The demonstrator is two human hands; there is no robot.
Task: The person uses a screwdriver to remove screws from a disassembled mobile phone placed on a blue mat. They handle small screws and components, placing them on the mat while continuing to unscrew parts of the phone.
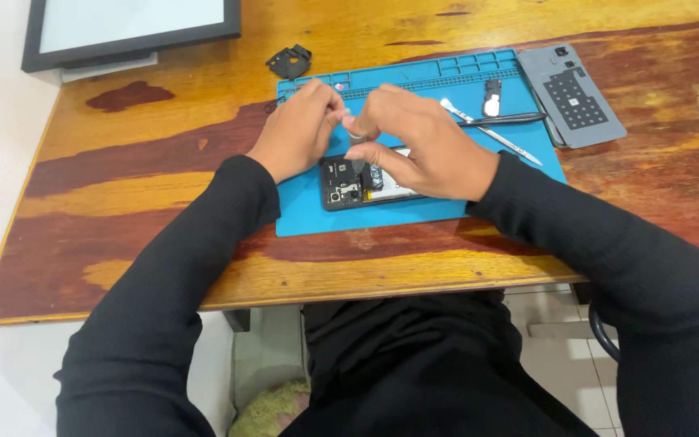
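Both hands meet over opened phone [357, 184] on blue mat [414, 212]: left hand [297, 129] pinched shut, right hand [422, 146] gripping thin tool [356, 150]; wooden worktop [139, 194], tiled floor below near edge.

Bright, even light fills the scene, with soft glare on the polished wooden tabletop [163, 154] near its top edge. Shadows under the hands are faint. Focus is fairly sharp at centre; the fingertips blur slightly, and the edges bow mildly.
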